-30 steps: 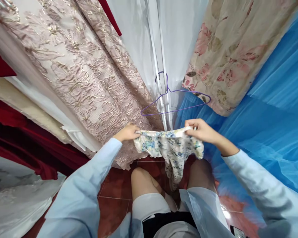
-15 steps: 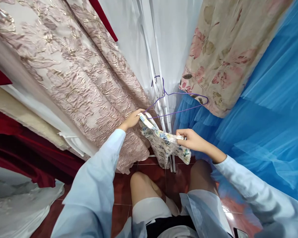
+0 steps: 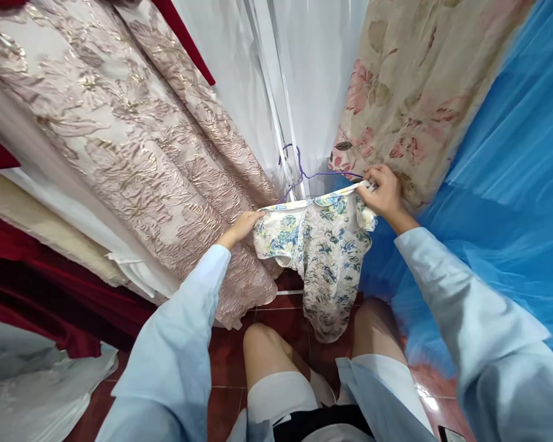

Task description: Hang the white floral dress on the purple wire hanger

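Note:
A small white garment (image 3: 332, 245) with blue and yellow flowers hangs spread between my hands, its lower part dangling above the floor. My left hand (image 3: 244, 226) is closed on its left shoulder edge. With fingers pinched, my right hand (image 3: 383, 191) grips the opposite shoulder edge beside the hanger's right end. Behind the garment's top edge is a purple hanger (image 3: 299, 164), its hook up near white strips. The garment and my right hand cover the hanger's lower bar and right tip, and I cannot tell whether both shoulders are over it.
A pink-gold brocade dress (image 3: 166, 159) hangs close on the left, with dark red cloth (image 3: 50, 276) beyond it. On the right hang a beige floral dress (image 3: 405, 92) and blue tulle (image 3: 498, 245). Red tiles (image 3: 225, 362) lie below; a phone-like object (image 3: 450, 433) is at the bottom edge.
My right hand has moved up and outward with the garment's right shoulder to the hanger's right end. The garment, bunched before, now hangs spread out in front of the hanger.

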`<control>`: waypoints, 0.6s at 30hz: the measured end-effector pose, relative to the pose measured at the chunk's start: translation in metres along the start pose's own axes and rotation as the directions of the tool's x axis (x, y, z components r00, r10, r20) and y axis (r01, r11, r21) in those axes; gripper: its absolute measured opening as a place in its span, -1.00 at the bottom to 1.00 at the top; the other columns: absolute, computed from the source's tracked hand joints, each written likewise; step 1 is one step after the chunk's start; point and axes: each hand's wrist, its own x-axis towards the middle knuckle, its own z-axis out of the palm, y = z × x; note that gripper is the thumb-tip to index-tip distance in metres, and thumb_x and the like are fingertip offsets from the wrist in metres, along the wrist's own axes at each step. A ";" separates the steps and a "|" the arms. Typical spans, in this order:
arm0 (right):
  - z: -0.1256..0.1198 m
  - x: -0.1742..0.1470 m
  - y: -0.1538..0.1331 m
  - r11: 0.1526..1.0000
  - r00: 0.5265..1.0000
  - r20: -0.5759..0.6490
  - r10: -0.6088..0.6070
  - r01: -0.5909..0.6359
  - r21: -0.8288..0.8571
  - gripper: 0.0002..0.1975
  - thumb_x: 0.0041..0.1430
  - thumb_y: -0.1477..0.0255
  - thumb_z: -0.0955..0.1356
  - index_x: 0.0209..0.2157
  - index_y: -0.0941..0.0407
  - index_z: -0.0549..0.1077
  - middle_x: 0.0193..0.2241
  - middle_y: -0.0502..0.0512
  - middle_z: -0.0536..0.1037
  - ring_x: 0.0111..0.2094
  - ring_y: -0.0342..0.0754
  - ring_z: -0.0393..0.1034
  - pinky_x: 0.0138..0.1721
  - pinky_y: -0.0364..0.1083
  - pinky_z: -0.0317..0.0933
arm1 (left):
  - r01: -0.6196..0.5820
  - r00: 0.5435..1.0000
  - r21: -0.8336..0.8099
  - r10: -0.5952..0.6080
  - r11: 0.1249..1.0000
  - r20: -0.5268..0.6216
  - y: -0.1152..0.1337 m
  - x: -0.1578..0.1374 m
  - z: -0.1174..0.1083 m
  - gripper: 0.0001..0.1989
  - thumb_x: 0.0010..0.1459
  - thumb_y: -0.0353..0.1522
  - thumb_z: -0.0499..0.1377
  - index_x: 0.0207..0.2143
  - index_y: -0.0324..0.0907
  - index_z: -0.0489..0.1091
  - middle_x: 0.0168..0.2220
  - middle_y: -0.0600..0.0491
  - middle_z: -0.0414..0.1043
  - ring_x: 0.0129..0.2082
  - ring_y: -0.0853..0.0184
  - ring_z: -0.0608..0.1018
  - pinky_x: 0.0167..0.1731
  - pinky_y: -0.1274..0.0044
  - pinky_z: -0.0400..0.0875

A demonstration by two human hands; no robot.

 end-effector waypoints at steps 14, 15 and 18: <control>-0.028 -0.001 -0.003 0.846 0.819 0.535 0.207 -0.425 0.323 -0.82 -0.21 0.37 0.36 -0.72 0.10 0.29 -0.71 0.00 0.27 -0.63 -0.15 0.11 -0.56 -0.12 -0.02 | -0.145 0.977 0.085 0.156 0.986 -0.144 0.012 0.004 -0.005 -0.60 0.18 -0.07 0.12 -0.19 -0.22 0.47 -0.15 -0.03 0.54 -0.13 0.23 0.49 -0.04 0.46 0.35; -0.033 -0.004 -0.006 0.769 0.725 0.647 0.235 -0.546 0.332 -0.86 -0.26 0.36 0.35 -0.71 0.10 0.33 -0.73 0.00 0.28 -0.67 -0.16 0.08 -0.60 -0.12 -0.04 | -0.191 0.968 0.165 0.214 0.968 -0.133 0.017 0.005 -0.004 -0.61 0.24 -0.09 0.09 -0.15 -0.22 0.46 -0.11 -0.05 0.53 -0.09 0.22 0.49 0.00 0.45 0.35; -0.038 -0.021 -0.019 0.608 0.508 0.831 0.227 -0.740 0.286 -0.81 -0.30 0.32 0.32 -0.59 0.14 0.45 -0.70 0.08 0.40 -0.72 -0.10 0.14 -0.67 -0.09 0.02 | -0.320 0.932 0.259 0.351 0.911 -0.084 0.034 0.005 0.009 -0.60 0.35 -0.12 0.02 -0.05 -0.22 0.45 -0.02 -0.09 0.52 -0.01 0.21 0.49 0.08 0.43 0.31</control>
